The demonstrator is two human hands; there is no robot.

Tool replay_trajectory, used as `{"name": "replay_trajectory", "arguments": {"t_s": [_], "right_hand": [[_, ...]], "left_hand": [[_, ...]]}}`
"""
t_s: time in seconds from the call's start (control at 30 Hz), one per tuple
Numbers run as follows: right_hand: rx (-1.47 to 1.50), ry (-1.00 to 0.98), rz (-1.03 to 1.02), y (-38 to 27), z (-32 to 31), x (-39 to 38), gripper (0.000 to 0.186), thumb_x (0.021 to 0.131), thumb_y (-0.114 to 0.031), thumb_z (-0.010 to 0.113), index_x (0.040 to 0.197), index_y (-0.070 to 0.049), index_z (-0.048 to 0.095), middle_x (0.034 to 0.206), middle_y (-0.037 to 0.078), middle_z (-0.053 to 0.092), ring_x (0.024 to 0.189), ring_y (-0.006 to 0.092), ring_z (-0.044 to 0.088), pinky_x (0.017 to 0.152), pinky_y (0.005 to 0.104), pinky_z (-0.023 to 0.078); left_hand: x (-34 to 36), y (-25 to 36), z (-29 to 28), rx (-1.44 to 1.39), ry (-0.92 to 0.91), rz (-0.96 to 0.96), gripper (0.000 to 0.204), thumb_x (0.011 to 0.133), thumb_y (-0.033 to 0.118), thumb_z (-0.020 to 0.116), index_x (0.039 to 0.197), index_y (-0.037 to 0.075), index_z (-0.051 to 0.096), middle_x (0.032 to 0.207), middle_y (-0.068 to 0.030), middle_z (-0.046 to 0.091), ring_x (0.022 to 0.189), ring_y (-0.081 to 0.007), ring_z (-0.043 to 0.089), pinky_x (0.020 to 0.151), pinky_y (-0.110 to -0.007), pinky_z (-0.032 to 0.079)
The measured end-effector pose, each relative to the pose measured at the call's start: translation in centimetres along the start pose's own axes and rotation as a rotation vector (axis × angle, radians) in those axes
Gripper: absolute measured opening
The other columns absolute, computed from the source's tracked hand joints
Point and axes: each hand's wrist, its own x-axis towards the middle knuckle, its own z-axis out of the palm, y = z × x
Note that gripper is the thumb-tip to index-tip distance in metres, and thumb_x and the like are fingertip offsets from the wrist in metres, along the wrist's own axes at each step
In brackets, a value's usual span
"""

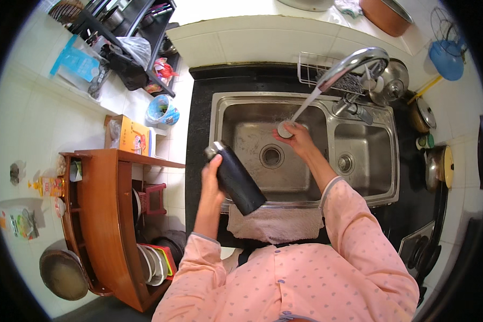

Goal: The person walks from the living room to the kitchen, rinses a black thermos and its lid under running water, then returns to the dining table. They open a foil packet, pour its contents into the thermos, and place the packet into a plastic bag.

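Observation:
My left hand is wrapped round a black flask with a bare metal neck. The flask tilts over the near left corner of the sink. In my right hand is a small round silver-grey lid, held over the large basin. Water runs from the curved chrome faucet down onto the lid and my fingers. Below my right hand the drain shows in the basin floor.
A smaller basin adjoins on the right. A wire rack and pot lids stand behind the faucet. A towel hangs at the sink's front edge. To the left are a wooden cabinet and a blue bin.

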Motion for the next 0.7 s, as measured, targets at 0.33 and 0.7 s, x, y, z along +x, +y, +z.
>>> {"name": "replay_trajectory", "arguments": {"t_s": [0.33,0.7], "right_hand": [[-0.067,0.174,-0.082,2.2,-0.4,-0.4,0.018,0.086,-0.008,0.061,0.103,-0.001,0.058,0.089,0.005,0.06,0.073,0.0143,0.06,0.053,0.0284,0.052],[0.062,0.268,-0.075,1.0,-0.7,-0.5,0.026,0.087,-0.027,0.06,0.106,-0.009,0.059,0.084,0.002,0.058,0.068,0.0142,0.06,0.044,0.0284,0.049]], "left_hand": [[3.4,9.9,-2.3,0.582,0.295,0.892,0.063,0.069,0.01,0.079,0.121,-0.001,0.045,0.111,-0.01,0.054,0.101,-0.0179,0.052,0.09,-0.03,0.04],[6.7,6.1,-4.3,0.674,0.338,0.977,0.077,0.067,0.015,0.081,0.128,-0.003,0.037,0.12,-0.0129,0.048,0.11,-0.0208,0.046,0.096,-0.031,0.035]]}}
